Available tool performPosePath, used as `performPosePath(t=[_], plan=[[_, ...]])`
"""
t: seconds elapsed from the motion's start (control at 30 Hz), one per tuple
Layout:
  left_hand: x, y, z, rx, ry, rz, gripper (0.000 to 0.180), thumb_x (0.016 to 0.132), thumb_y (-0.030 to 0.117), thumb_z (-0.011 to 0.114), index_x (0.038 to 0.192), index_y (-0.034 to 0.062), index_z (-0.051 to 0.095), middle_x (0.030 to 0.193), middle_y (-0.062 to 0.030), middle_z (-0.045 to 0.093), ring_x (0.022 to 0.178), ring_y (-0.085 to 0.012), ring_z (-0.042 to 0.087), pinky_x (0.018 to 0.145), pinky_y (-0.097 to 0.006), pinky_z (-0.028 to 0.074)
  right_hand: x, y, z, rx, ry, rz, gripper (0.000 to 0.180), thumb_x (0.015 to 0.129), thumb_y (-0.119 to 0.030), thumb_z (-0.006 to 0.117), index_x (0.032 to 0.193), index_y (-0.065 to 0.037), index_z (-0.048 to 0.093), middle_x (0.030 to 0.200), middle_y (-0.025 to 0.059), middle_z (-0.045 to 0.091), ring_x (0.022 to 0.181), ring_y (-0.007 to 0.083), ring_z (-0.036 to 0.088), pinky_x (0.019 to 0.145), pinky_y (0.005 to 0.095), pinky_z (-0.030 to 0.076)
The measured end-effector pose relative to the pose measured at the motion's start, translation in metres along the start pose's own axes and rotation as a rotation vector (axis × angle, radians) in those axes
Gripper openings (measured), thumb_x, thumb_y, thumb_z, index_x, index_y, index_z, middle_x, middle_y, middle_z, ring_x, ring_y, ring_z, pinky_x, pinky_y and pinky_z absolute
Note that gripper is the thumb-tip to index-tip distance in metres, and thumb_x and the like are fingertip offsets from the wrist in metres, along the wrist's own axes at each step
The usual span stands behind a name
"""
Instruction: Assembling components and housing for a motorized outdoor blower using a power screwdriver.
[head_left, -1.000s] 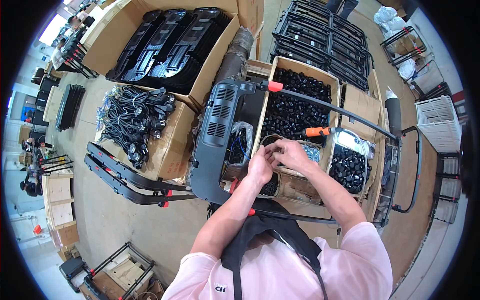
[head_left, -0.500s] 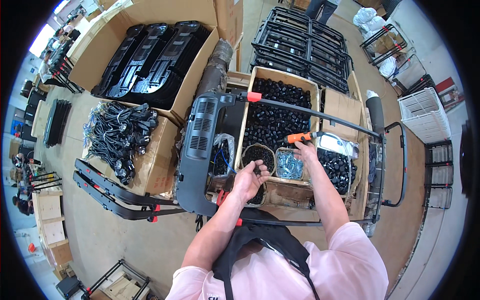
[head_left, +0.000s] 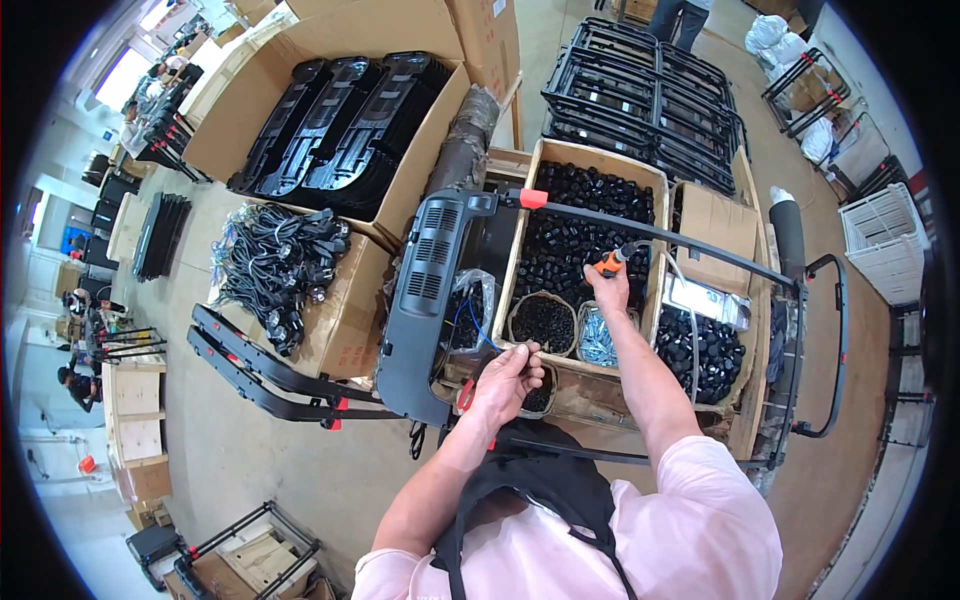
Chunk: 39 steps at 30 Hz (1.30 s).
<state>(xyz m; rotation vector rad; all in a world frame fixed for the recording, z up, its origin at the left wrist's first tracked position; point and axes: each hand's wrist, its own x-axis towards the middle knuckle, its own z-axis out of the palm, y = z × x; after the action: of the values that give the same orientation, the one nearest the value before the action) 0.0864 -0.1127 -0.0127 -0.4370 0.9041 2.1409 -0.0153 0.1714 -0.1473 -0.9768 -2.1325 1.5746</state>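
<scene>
My right hand point(head_left: 610, 290) grips an orange and black powered screwdriver point(head_left: 610, 263) above a wooden crate section full of black plastic knobs point(head_left: 590, 195). In front of my body, my left hand point(head_left: 508, 385) is closed in a pinch; what its fingertips hold is too small to make out. Just beyond it stands a round tub of small black screws point(head_left: 543, 322). Beside that tub lies a bin of silver screws point(head_left: 598, 340), partly behind my right forearm. A black frame point(head_left: 650, 225) with red corner pieces lies across the crate, with a grey-black vented panel point(head_left: 420, 300) at its left end.
Bundled black power cords point(head_left: 280, 265) lie on a cardboard box at left, near an open carton of black panels point(head_left: 350, 140). Stacked black frames point(head_left: 645, 100) stand at the back. At right are a dark roll point(head_left: 787, 235) and white crates point(head_left: 885, 235).
The view has shifted, so the scene sits farther right. My left hand has drawn back from the black screw tub and its fingers have closed. My right hand has lifted and turned the screwdriver.
</scene>
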Motion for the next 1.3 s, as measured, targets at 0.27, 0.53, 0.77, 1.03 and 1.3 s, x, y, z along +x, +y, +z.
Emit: performPosePath(t=[0.27,0.53,0.77,1.03,1.3], plan=[[0.01,0.013,0.013,-0.022,0.083,0.003,0.027,0.111,0.026,0.059,0.126,0.0048,0.066,0.111,-0.0089,0.075,0.09,-0.0181,0.074,0.08,-0.031,0.064,-0.004,-0.006,-0.03,0.196,-0.111,-0.059,0.054,0.082,-0.014,0.088,0.132,-0.007,0.068,0.104,0.0012,0.073,0.094,0.0129,0.069,0.091,0.0298,0.055],[0.027,0.032,-0.006,-0.138,0.05,-0.027,0.024,0.113,0.033,0.055,0.114,0.0104,0.064,0.09,0.0015,0.063,0.077,-0.0124,0.06,0.068,-0.027,0.053,-0.076,-0.14,-0.087,0.237,-0.218,-0.207,0.051,0.088,-0.01,0.083,0.134,0.0,0.063,0.123,0.0148,0.073,0.114,0.0204,0.069,0.105,0.0355,0.054],[0.039,0.06,-0.026,-0.195,0.0,-0.014,0.025,0.112,0.031,0.056,0.117,0.0079,0.065,0.089,-0.0002,0.064,0.076,-0.0135,0.064,0.068,-0.027,0.056,-0.161,-0.22,-0.075,0.34,-0.32,-0.248,0.054,0.088,-0.008,0.082,0.135,0.004,0.059,0.122,0.0188,0.075,0.113,0.023,0.072,0.104,0.0387,0.057],[0.03,0.095,-0.036,-0.112,-0.041,0.042,0.024,0.111,0.02,0.058,0.124,0.0015,0.067,0.103,-0.0076,0.073,0.089,-0.0176,0.073,0.082,-0.033,0.065,-0.199,-0.241,-0.035,0.334,-0.332,-0.231,0.054,0.088,-0.008,0.081,0.136,0.004,0.058,0.124,0.0215,0.073,0.115,0.0244,0.071,0.101,0.0384,0.059],[0.037,0.098,-0.056,-0.3,-0.039,-0.024,0.026,0.111,0.031,0.059,0.115,0.0058,0.067,0.096,-0.0043,0.07,0.082,-0.0169,0.07,0.076,-0.032,0.063,-0.209,-0.248,-0.007,0.351,-0.339,-0.203,0.055,0.089,-0.009,0.081,0.138,0.002,0.057,0.126,0.0207,0.073,0.117,0.0244,0.07,0.104,0.0399,0.057]])
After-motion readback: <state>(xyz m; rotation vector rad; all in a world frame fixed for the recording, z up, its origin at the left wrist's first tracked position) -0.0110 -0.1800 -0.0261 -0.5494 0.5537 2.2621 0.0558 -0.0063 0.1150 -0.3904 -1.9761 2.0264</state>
